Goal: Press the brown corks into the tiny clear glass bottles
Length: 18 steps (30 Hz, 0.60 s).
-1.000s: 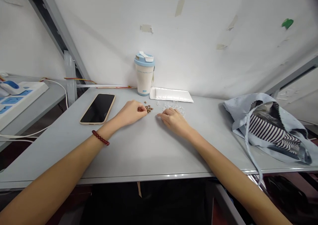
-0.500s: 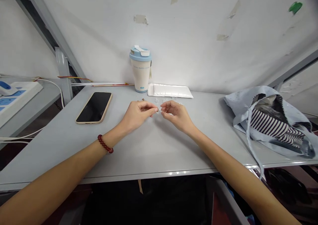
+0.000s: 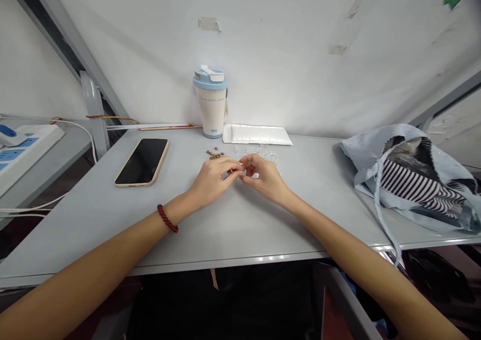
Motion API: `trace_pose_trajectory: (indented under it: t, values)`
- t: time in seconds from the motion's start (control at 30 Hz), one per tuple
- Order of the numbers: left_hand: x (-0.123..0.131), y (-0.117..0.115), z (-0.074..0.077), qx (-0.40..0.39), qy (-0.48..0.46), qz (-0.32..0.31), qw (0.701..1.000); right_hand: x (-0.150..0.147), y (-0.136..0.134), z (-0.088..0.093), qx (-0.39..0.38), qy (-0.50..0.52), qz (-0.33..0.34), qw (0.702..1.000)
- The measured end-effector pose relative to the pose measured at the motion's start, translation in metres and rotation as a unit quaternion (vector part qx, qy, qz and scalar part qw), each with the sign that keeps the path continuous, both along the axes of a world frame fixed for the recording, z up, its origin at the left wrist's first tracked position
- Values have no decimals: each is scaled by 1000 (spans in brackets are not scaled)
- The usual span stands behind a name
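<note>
Above the grey desk (image 3: 225, 230) my two hands meet at the fingertips. My left hand (image 3: 215, 180), with a dark red bead bracelet (image 3: 167, 219) at the wrist, is closed in a pinch; what lies between thumb and fingers is too small to make out. My right hand (image 3: 265, 178) curls its thumb and fingers together against the left fingertips, and its contents are hidden too. Just beyond the left hand lies a small heap of brown beads or pellets (image 3: 215, 155). Behind the right hand, clear small pieces (image 3: 268, 155) are spread on the desk, partly covered by the fingers.
A cream cup with a blue lid (image 3: 211, 102) stands against the wall, beside a flat white packet (image 3: 257, 134). To the left lies a phone (image 3: 143, 162); farther left is a power strip (image 3: 30, 142). A light blue cloth bag (image 3: 364, 149) sits at the right.
My left hand has moved slightly right and down, and the fingertips of both hands have come together. More of the brown pieces and clear pieces shows behind them.
</note>
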<state>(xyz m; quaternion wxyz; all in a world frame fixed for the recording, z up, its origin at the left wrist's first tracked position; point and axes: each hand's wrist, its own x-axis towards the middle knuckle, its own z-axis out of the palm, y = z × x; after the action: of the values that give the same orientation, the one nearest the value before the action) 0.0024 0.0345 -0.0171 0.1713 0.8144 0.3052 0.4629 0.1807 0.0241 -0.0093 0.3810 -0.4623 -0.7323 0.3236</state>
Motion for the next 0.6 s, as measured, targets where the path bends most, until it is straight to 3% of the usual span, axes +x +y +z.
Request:
trace_pose_trajectory:
  t: [0.3,0.6]
  values:
    - [-1,7,-12,48,52,-16,997,-1,3,-4,-48,2,9,999]
    - [-4,10,-12,85,76,-36,993,0,7,-8,-51,14,12,999]
